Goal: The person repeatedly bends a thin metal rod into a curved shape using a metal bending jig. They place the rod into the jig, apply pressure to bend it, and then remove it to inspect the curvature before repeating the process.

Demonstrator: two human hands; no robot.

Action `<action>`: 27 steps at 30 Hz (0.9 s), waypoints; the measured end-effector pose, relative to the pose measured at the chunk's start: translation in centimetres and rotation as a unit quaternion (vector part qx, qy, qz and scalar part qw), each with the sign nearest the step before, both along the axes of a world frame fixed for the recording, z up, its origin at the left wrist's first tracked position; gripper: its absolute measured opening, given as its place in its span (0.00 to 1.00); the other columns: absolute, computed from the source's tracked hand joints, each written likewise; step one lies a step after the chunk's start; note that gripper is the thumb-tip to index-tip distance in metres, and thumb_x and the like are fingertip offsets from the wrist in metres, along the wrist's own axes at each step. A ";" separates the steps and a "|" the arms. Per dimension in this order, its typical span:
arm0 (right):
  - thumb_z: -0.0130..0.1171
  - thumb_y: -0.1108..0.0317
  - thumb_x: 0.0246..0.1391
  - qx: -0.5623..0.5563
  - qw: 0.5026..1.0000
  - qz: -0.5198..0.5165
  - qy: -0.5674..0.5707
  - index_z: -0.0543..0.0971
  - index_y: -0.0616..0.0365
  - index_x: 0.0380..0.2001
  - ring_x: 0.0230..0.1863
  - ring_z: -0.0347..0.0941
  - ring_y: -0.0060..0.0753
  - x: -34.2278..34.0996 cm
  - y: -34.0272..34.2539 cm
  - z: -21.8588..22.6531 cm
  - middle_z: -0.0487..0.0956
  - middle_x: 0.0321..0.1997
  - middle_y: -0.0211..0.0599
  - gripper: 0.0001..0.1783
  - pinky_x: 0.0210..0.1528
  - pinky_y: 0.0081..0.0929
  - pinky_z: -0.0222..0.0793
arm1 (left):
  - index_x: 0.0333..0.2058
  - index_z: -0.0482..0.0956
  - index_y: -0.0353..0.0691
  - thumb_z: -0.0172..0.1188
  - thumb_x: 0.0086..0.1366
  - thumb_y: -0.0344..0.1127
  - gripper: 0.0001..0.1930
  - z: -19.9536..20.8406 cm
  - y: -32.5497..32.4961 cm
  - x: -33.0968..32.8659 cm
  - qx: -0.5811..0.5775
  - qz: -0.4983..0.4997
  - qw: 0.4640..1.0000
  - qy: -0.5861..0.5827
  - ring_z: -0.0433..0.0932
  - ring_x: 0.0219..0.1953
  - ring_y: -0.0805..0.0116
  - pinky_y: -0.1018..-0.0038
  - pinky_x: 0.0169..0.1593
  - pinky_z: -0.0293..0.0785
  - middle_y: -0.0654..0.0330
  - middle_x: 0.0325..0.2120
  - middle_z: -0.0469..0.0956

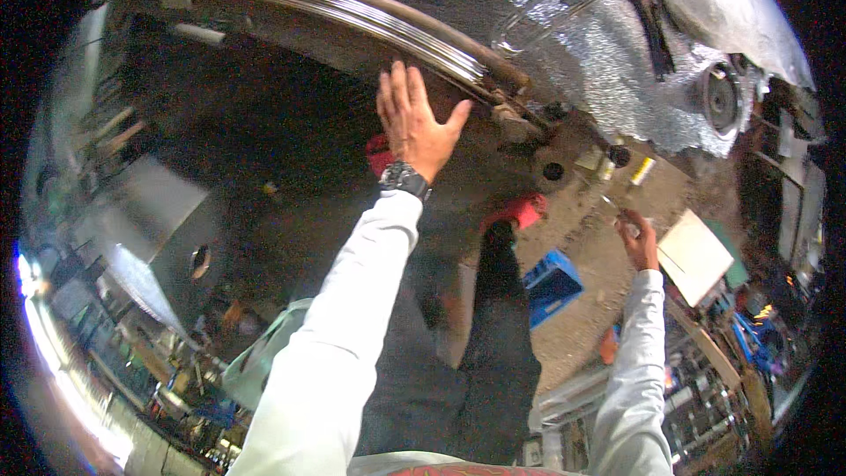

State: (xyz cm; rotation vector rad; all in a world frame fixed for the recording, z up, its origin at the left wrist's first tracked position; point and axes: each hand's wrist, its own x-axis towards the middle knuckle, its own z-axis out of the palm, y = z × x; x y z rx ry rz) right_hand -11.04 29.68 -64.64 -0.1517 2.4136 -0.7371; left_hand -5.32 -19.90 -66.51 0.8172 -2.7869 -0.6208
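Note:
My left hand (418, 128), with a dark watch (404, 179) on its wrist, reaches forward palm down. Its fingers are stretched out and the thumb stands apart; nothing is in it. Just beyond the fingertips runs a long bundle of thin shiny metal rods (352, 22), and I cannot tell whether the fingers touch the edge below it. My right hand (641, 241) is at the right with its fingers curled together. A small thin pale thing shows at the fingertips, too small to name. Beside that hand lies a flat cream-coloured board (694, 256).
A blue plastic bin (552, 284) stands on the dirt-coloured floor (577, 335) near my red shoe (526, 211). Crinkled silver foil sheeting (617, 70) covers the far right. A large grey metal sheet (150, 211) stands at the left. Cluttered shelving (705, 414) lies low right.

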 end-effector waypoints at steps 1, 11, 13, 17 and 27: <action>0.64 0.68 0.60 0.043 0.999 -0.002 -0.008 0.83 0.60 0.45 0.52 0.80 0.37 0.3 1.8 0.0 0.85 0.48 0.45 0.12 0.52 0.34 0.74 | 0.67 0.60 0.28 0.67 0.57 0.62 0.51 0.1 -0.2 0.1 -0.013 0.005 1.000 0.012 0.51 0.72 0.38 0.47 0.72 0.49 0.42 0.70 0.55; 0.62 0.71 0.59 -0.008 0.997 0.071 0.012 0.83 0.60 0.41 0.41 0.80 0.52 -1.5 -10.5 0.5 0.83 0.38 0.47 0.08 0.44 0.35 0.73 | 0.69 0.56 0.33 0.71 0.54 0.59 0.54 -0.2 -4.7 -0.1 0.005 0.025 0.999 0.039 0.51 0.71 0.38 0.46 0.72 0.50 0.43 0.70 0.55; 0.62 0.71 0.59 0.015 0.991 0.130 0.035 0.82 0.60 0.46 0.43 0.81 0.46 -2.5 -12.7 -0.5 0.84 0.42 0.46 0.12 0.46 0.33 0.74 | 0.69 0.56 0.33 0.72 0.53 0.59 0.54 -0.1 -6.1 -0.3 0.006 0.025 0.999 0.034 0.51 0.72 0.38 0.45 0.72 0.49 0.43 0.70 0.54; 0.64 0.79 0.57 -0.019 0.998 0.045 -0.034 0.79 0.60 0.55 0.54 0.79 0.30 -1.9 -13.6 0.9 0.83 0.53 0.37 0.22 0.57 0.29 0.73 | 0.68 0.56 0.31 0.73 0.51 0.60 0.56 -0.2 -7.5 -0.6 0.018 0.037 0.998 0.041 0.50 0.72 0.35 0.45 0.73 0.48 0.40 0.70 0.53; 0.59 0.81 0.60 -0.018 0.999 0.002 0.041 0.82 0.64 0.45 0.44 0.78 0.29 -0.9 3.1 -3.0 0.83 0.42 0.35 0.11 0.48 0.25 0.73 | 0.67 0.53 0.37 0.76 0.47 0.59 0.58 -0.2 -9.0 -1.3 0.049 0.045 0.993 0.097 0.51 0.71 0.37 0.43 0.72 0.49 0.44 0.69 0.53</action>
